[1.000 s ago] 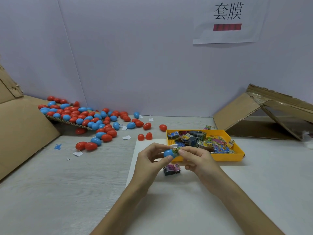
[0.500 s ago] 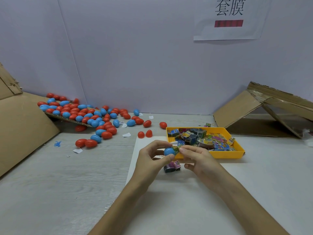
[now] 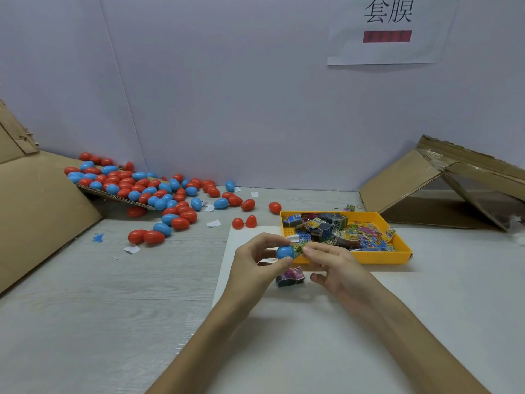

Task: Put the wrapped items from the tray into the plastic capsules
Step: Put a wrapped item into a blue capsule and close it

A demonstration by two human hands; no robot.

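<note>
even, soft, fairly bright light; faint shadows lie under the forearms on the tabletop [image 3: 85, 322]. no harsh glare. wide-angle bending shows toward the edges. small print in the tray [image 3: 369, 258] looks soft.

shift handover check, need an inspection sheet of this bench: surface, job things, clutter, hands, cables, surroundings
surface: grey wood-grain table with a white mat under the hands
job's things: blue capsule with a wrapped item at its right end; yellow tray holding spare wrapped items; loose wrapped item on the mat; red and blue capsules heaped at far left
clutter: paper scraps near the capsules
hands: left hand holds the blue capsule; right hand pinches the wrapped item
cables: nothing seen
surroundings: cardboard sheets at both sides; paper sign on the wall
</note>
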